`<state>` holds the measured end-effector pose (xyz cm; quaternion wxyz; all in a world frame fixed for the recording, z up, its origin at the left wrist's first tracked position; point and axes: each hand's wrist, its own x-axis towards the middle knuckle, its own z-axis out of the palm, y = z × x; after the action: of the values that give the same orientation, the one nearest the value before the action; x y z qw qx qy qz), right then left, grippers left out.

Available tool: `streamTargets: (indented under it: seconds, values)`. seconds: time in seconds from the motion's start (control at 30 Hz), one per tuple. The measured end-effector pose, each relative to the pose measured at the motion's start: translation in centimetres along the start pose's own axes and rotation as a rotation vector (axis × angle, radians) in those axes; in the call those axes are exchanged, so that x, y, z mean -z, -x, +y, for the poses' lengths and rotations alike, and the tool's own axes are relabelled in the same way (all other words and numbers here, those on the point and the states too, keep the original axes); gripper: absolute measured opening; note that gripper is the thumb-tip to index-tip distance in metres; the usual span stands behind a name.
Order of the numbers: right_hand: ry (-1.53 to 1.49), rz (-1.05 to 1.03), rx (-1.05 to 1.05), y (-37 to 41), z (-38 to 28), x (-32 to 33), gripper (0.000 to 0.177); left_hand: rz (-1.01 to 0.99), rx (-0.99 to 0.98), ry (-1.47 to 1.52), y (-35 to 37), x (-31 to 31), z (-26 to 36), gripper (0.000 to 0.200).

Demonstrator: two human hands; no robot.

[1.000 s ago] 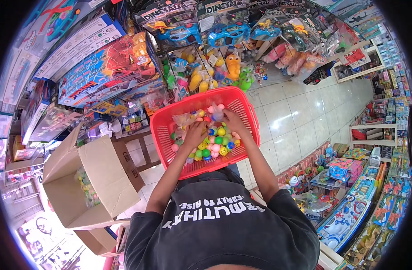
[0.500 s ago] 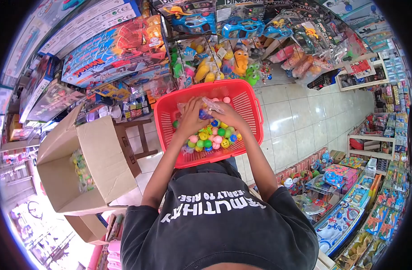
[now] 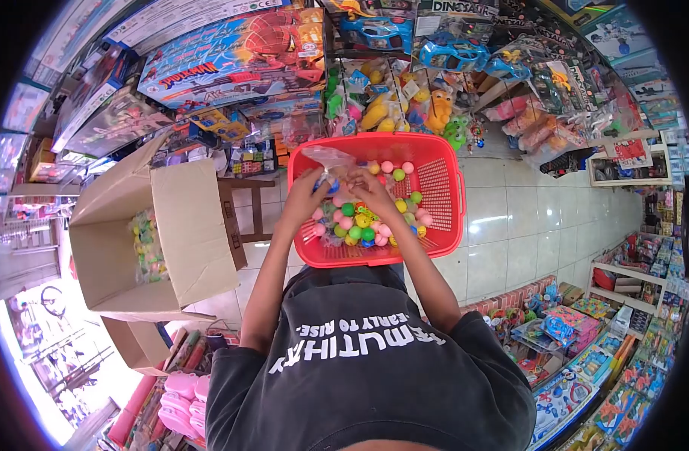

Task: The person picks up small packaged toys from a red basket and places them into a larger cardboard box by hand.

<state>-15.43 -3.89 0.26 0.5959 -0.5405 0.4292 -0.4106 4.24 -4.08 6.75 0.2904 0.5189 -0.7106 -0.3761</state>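
Note:
A red plastic basket (image 3: 459, 203) holds several small balls (image 3: 363, 222) in pink, green, yellow and blue. Over its left part, my left hand (image 3: 308, 197) has its fingers closed on a clear plastic bag (image 3: 331, 158), with a blue ball showing beside the fingertips. My right hand (image 3: 371, 194) is at the bag's right side, fingers bent together against the plastic. Whether it also pinches a ball is hidden.
An open cardboard box (image 3: 198, 225) with bagged colourful items stands at the left. Boxed toys (image 3: 231, 60) and hanging packets (image 3: 389, 105) lie beyond the basket. A tiled floor (image 3: 510, 218) and toy shelves are at the right.
The view has shifted, so the basket appears further right. The bag now stands up above my left hand, and more balls show at the basket's right side.

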Motion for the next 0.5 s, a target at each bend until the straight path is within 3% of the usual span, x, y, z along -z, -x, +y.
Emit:
streamTargets:
  seconds: [0.13, 0.2, 0.23, 0.27, 0.33, 0.37, 0.47, 0.5]
  values:
    - [0.186, -0.191, -0.114, 0.3, -0.1, -2.3, 0.025, 0.185, -0.056, 0.008, 0.2, 2.4, 3.1, 0.023]
    - [0.476, -0.363, 0.016, 0.0, 0.2, -3.8, 0.024, 0.229, -0.045, 0.009, 0.5, 2.6, 3.2, 0.022]
    - [0.635, -0.502, -0.179, -0.6, 0.3, -4.4, 0.026, 0.241, -0.016, 0.008, 0.6, 2.6, 3.0, 0.019]
    - [0.637, -0.507, -0.177, -0.4, 0.4, -5.2, 0.026, 0.254, 0.014, 0.007, 0.7, 2.7, 2.8, 0.017]
    - [1.303, -0.426, -0.046, 0.4, 1.3, -6.4, 0.029, 0.284, -0.094, -0.008, 0.7, 2.4, 1.4, 0.019]
    - [1.305, -0.428, -0.043, 0.3, 1.7, -6.5, 0.029, 0.309, -0.203, -0.023, 0.7, 2.2, 0.7, 0.022]
    - [1.418, -0.516, -0.084, 0.4, 3.8, -7.1, 0.039, 0.257, -0.184, 0.035, 1.3, 2.1, 0.6, 0.025]
    - [1.465, -0.390, 0.070, 0.9, 5.6, -7.2, 0.042, 0.256, -0.186, 0.037, 1.5, 2.0, 0.6, 0.025]
